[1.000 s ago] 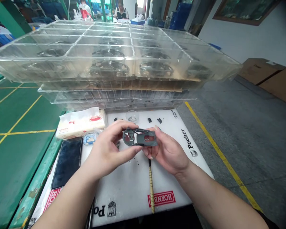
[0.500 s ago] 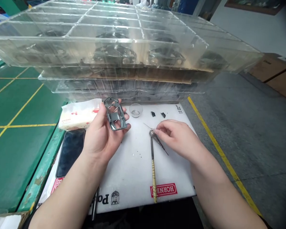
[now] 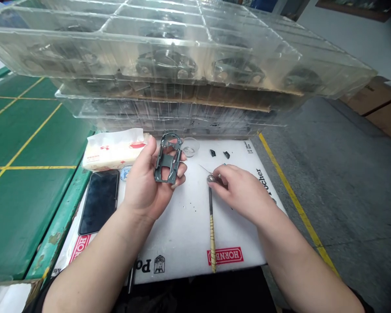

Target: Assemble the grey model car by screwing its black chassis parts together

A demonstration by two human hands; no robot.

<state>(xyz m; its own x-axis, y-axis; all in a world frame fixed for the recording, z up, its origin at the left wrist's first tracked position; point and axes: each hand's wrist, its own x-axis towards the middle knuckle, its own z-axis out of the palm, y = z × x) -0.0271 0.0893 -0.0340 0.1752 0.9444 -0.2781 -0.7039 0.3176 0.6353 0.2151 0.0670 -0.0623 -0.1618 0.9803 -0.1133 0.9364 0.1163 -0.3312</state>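
Note:
A dark grey toy car body [image 3: 167,161], a frame with open windows, rests in my left hand [image 3: 151,182], held by the thumb and fingers. Over the white board, my right hand [image 3: 236,187] has its fingers closed round a small metal tool [image 3: 211,178] with a round end; most of that tool is hidden by the hand. A thin needle-like tip points up and left from there. Just below lies a file with a yellow wrapped handle [image 3: 212,243]. Two small dark parts [image 3: 212,153] [image 3: 226,154] and a clear round cup [image 3: 190,148] lie beyond the hands.
Stacked clear trays [image 3: 169,56] holding car bodies stand behind the white board [image 3: 182,243]. A tissue pack [image 3: 114,150] and a black phone [image 3: 99,202] lie at the left, beside a green table [image 3: 26,208]. Cardboard boxes [image 3: 368,98] stand at the far right.
My left hand and the car body have shifted slightly right, and the body is turned more upright in view. My right hand has closed over the metal tool that lay beside its fingertips.

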